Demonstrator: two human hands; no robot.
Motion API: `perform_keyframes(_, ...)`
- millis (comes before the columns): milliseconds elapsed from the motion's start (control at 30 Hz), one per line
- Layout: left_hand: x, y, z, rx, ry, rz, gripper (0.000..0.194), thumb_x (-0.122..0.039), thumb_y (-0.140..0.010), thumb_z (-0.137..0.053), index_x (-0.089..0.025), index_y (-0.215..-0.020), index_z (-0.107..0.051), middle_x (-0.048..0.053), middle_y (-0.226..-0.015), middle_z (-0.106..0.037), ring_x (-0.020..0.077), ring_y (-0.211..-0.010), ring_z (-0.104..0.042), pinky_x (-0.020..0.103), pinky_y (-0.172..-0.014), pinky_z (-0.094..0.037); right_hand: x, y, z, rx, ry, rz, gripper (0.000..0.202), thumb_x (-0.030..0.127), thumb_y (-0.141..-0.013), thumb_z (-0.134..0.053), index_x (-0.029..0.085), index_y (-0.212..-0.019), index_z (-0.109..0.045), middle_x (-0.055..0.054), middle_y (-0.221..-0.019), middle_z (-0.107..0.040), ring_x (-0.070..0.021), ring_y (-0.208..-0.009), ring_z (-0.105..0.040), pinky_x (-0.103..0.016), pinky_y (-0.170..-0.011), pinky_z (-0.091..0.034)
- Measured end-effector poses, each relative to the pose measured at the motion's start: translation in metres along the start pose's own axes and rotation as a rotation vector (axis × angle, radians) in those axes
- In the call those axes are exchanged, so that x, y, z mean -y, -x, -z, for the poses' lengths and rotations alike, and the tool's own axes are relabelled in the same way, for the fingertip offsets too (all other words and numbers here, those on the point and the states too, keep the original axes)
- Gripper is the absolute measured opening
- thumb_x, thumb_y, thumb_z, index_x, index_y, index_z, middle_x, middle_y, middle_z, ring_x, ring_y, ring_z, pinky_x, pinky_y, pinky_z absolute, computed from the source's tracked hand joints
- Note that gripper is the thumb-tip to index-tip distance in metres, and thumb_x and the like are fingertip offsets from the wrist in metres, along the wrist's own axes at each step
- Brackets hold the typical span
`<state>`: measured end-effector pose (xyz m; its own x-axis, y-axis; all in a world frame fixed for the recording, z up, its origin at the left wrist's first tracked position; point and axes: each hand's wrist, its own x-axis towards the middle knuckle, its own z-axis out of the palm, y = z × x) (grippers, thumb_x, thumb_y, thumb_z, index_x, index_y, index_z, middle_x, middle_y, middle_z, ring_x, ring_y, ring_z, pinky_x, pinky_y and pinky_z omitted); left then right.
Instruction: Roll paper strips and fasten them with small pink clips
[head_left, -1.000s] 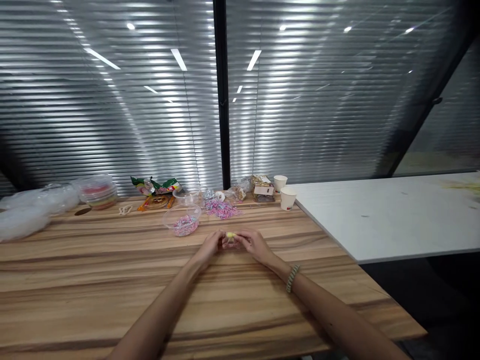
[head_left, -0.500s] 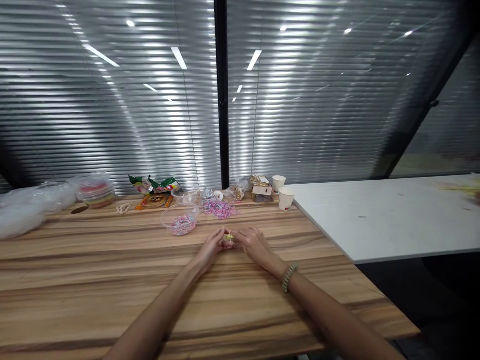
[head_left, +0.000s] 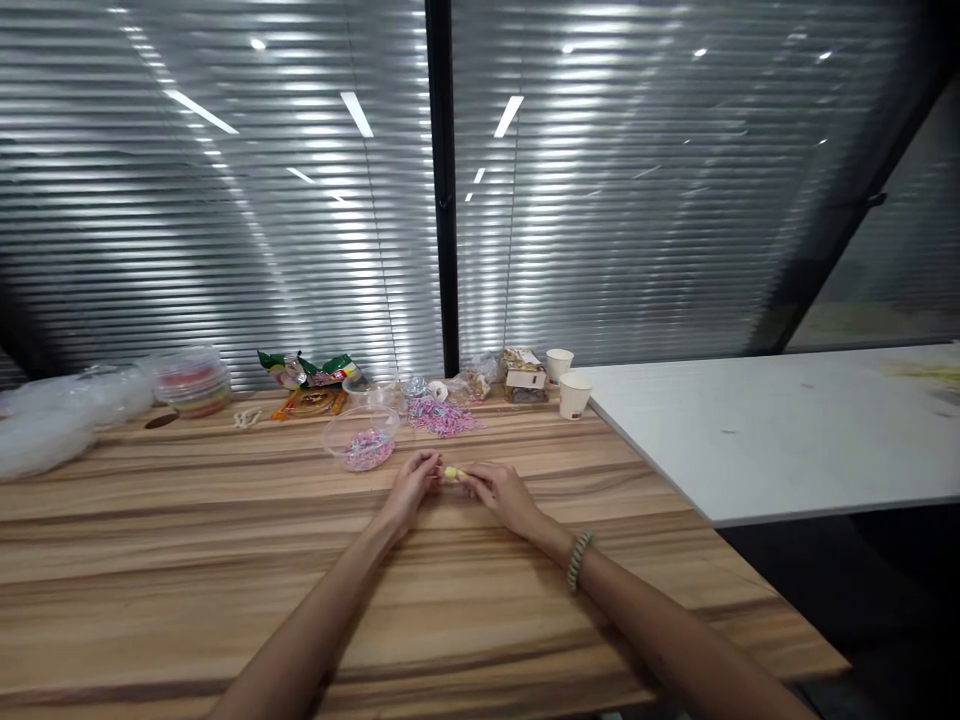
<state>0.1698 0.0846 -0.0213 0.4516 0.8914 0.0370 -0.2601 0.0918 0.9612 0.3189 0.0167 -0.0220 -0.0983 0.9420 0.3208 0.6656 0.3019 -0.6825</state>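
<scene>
A small yellow piece (head_left: 451, 473) sits between two bare hands above a wood-grain desk (head_left: 465, 620), the right hand's fingers (head_left: 480, 480) pinching it; whether the left hand's fingers (head_left: 431, 468) grip anything, one cannot tell. Beyond, a clear bowl (head_left: 362, 440) of pink bits, a loose pink pile (head_left: 444, 417) and paper cups (head_left: 574, 396) line the far side.

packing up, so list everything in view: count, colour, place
wood table: 1, brown, front
white table: 1, white, right
blinds: several, silver, back
post: 1, black, back
bags: unclear, clear, left
tubs: several, clear, left
packets: several, green, orange, back
bowls: 2+, clear, left
bits: many, pink, bowl and table
wrappers: several, clear, back
box: 1, cream, back
cups: 2, white, beside box
piece: 1, yellow, centre
bracelet: 1, green, wrist
left hand: 1, centre
right hand: 1, centre
</scene>
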Motion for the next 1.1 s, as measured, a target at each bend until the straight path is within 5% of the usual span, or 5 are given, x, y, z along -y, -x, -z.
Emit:
perform_keyframes(167, -0.002, 0.005, -0.007, 0.069, -0.172, -0.083, 0.041, -0.039, -0.067, -0.059, -0.012, -0.098, -0.056, 0.009, -0.095, -0.058, 0.0137, -0.084, -0.054, 0.026, -0.078, -0.042, 0.005, -0.001, 0.004, 0.084, -0.137, -0.129, 0.061, 0.058, -0.069, -0.021, 0.013, -0.093, -0.056, -0.001, -0.077, -0.057, 0.0121, -0.054, -0.034, 0.000, -0.057, -0.025)
perform_keyframes(400, 0.000, 0.004, -0.004, -0.018, -0.367, -0.153, 0.035, -0.036, -0.063, -0.063, -0.009, -0.086, -0.061, 0.008, -0.085, -0.062, 0.0138, -0.076, -0.055, 0.024, -0.073, -0.042, -0.002, -0.003, 0.002, 0.109, -0.309, -0.200, 0.068, 0.061, -0.064, -0.029, 0.012, -0.108, -0.046, -0.003, -0.083, -0.056, 0.0121, -0.057, -0.037, 0.001, -0.055, -0.031)
perform_keyframes(567, -0.002, 0.001, 0.001, -0.033, -0.316, -0.160, 0.033, -0.039, -0.065, -0.060, -0.008, -0.079, -0.058, 0.003, -0.066, -0.057, 0.0092, -0.062, -0.052, 0.021, -0.063, -0.041, -0.008, -0.009, 0.002, 0.053, -0.504, -0.333, 0.072, 0.061, -0.057, -0.041, 0.013, -0.111, -0.039, -0.006, -0.099, -0.051, 0.0086, -0.065, -0.048, -0.005, -0.061, -0.044)
perform_keyframes(833, -0.002, 0.004, -0.002, -0.007, -0.329, -0.075, 0.046, -0.034, -0.059, -0.066, -0.007, -0.095, -0.057, 0.008, -0.079, -0.062, 0.0131, -0.071, -0.056, 0.024, -0.070, -0.043, -0.009, -0.012, 0.006, -0.053, -0.599, -0.397, 0.064, 0.053, -0.053, -0.052, 0.011, -0.100, -0.043, -0.003, -0.090, -0.054, 0.0082, -0.066, -0.049, -0.004, -0.061, -0.044)
perform_keyframes(1100, -0.004, 0.007, -0.001, 0.173, -0.651, -0.181, 0.041, -0.040, -0.071, -0.052, -0.008, -0.094, -0.061, 0.008, -0.076, -0.061, 0.0125, -0.064, -0.053, 0.022, -0.060, -0.041, -0.013, -0.017, 0.006, -0.158, -0.713, -0.445, 0.068, 0.052, -0.046, -0.058, 0.010, -0.097, -0.045, -0.006, -0.096, -0.054, 0.0063, -0.069, -0.052, -0.005, -0.068, -0.045)
